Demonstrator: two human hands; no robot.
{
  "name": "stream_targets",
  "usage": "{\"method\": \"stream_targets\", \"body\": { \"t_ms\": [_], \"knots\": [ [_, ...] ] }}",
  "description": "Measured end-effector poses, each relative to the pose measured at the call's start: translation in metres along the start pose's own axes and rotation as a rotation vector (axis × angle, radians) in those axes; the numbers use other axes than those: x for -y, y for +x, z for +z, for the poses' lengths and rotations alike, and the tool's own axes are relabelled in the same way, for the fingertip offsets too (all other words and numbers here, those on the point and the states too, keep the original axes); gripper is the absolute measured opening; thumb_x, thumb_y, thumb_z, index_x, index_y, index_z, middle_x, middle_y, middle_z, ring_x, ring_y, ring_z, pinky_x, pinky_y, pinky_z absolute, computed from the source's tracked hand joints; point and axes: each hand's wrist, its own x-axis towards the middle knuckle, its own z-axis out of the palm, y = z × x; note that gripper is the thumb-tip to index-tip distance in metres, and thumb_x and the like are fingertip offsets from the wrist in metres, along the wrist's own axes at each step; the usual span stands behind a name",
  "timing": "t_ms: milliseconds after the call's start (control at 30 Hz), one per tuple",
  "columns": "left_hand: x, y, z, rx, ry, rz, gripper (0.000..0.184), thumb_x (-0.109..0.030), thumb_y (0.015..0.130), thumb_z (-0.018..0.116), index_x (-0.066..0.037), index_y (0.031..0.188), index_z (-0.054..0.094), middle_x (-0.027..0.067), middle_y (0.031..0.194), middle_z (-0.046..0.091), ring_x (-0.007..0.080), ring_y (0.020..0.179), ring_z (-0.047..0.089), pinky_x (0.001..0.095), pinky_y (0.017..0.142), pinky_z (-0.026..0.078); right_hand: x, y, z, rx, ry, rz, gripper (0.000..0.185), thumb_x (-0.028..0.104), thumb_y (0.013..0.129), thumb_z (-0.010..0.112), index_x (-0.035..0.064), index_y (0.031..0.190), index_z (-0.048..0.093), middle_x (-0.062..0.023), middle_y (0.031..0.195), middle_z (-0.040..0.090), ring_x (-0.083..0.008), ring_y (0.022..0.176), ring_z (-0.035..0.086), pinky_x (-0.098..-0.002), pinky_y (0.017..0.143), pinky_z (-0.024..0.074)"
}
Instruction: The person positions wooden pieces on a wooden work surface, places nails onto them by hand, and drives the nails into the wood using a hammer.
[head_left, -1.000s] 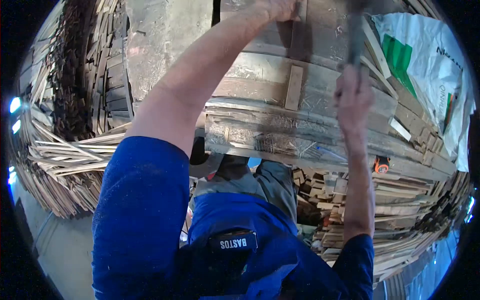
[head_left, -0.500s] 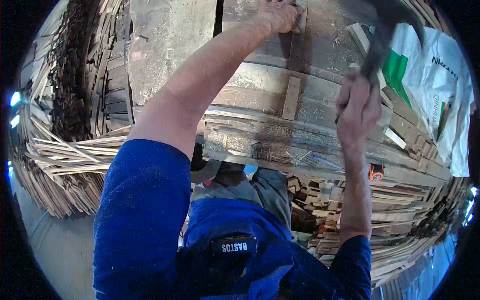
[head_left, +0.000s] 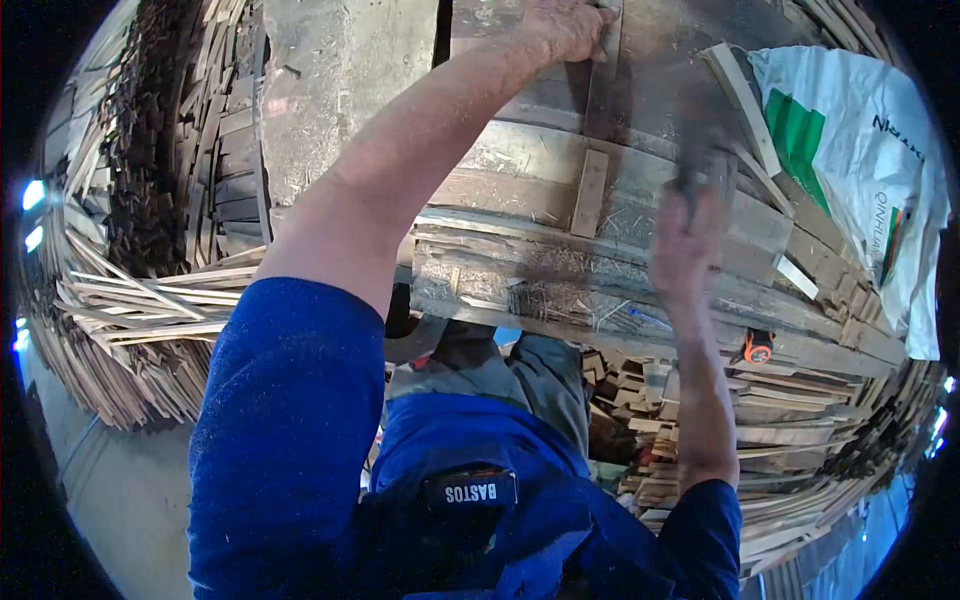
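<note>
My left hand (head_left: 572,28) is at the top of the view, its fingers against a narrow wooden strip (head_left: 604,85) on the bench. Whether it grips the strip is hard to tell. My right hand (head_left: 686,245), smeared by motion, is wrapped round the handle of a dark hammer (head_left: 692,150), whose head is a blur over the boards. Between the hands and nearer to me, a short wooden piece (head_left: 590,193) lies on the workbench (head_left: 480,163). A pile of nails (head_left: 535,297) sits by the bench's near edge.
An orange and black tape measure (head_left: 758,346) and a blue pen (head_left: 648,318) lie near the front edge. A white and green sack (head_left: 850,140) is at the right. Stacked wood strips (head_left: 150,310) stand at the left, with more scraps below the bench at the right.
My right hand and the hammer, raised to the right half a second ago, have swung leftward and are blurred. My left hand stays by the strip.
</note>
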Motion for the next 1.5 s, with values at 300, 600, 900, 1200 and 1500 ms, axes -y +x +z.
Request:
{"method": "stream_targets", "body": {
  "t_ms": [300, 600, 900, 1200, 1500],
  "knots": [
    [0.014, -0.003, -0.025, 0.089, -0.169, 0.129, 0.068, -0.041, 0.081, 0.076, -0.020, 0.141, 0.050, 0.0127, 0.158, 0.029, 0.0420, 0.143, 0.027, 0.0576, 0.114, 0.029, 0.022, 0.065, -0.045, 0.174, 0.397, 0.701, 0.042, 0.039, 0.101, 0.050, 0.0007, 0.107, 0.064, -0.0140, 0.087, 0.071, -0.0321, 0.078, 0.067, -0.0496, 0.072, 0.0503],
    [-0.007, -0.006, 0.004, 0.012, 0.120, -0.069, 0.071, -0.039, 0.080, 0.077, -0.020, 0.143, 0.049, 0.0131, 0.160, 0.026, 0.0418, 0.146, 0.024, 0.0584, 0.115, 0.026, -0.042, 0.010, -0.001, 0.474, 0.165, 0.693, 0.034, 0.033, 0.102, 0.049, 0.0077, 0.121, 0.060, -0.0107, 0.100, 0.066, -0.0259, 0.076, 0.062, -0.0446, 0.070, 0.0506],
    [0.010, -0.006, -0.022, 0.088, -0.167, 0.132, 0.071, -0.039, 0.082, 0.076, -0.020, 0.144, 0.048, 0.0130, 0.162, 0.024, 0.0417, 0.147, 0.022, 0.0581, 0.116, 0.025, -0.037, -0.029, 0.011, 0.386, 0.141, 0.467, 0.034, 0.032, 0.102, 0.048, 0.0031, 0.114, 0.061, -0.0108, 0.093, 0.064, -0.0242, 0.072, 0.061, -0.0409, 0.063, 0.0484],
    [-0.009, -0.004, -0.009, 0.022, 0.070, -0.059, 0.071, -0.037, 0.082, 0.076, -0.020, 0.144, 0.047, 0.0121, 0.161, 0.024, 0.0416, 0.146, 0.023, 0.0578, 0.116, 0.026, 0.022, 0.057, -0.042, 0.189, 0.364, 0.494, 0.037, 0.033, 0.102, 0.049, -0.0006, 0.110, 0.061, -0.0202, 0.075, 0.062, -0.0399, 0.067, 0.060, -0.0454, 0.060, 0.0475],
    [-0.014, -0.036, -0.033, -0.166, 0.075, -0.034, 0.045, -0.027, 0.085, 0.074, -0.014, 0.126, 0.063, 0.0107, 0.145, 0.050, 0.0301, 0.130, 0.048, 0.0472, 0.105, 0.042, -0.024, -0.038, -0.055, 0.835, -0.115, 0.637, 0.041, 0.040, 0.098, 0.053, 0.0033, 0.117, 0.060, -0.0267, 0.093, 0.066, -0.0472, 0.088, 0.063, -0.0526, 0.077, 0.0479]
  ]
}}
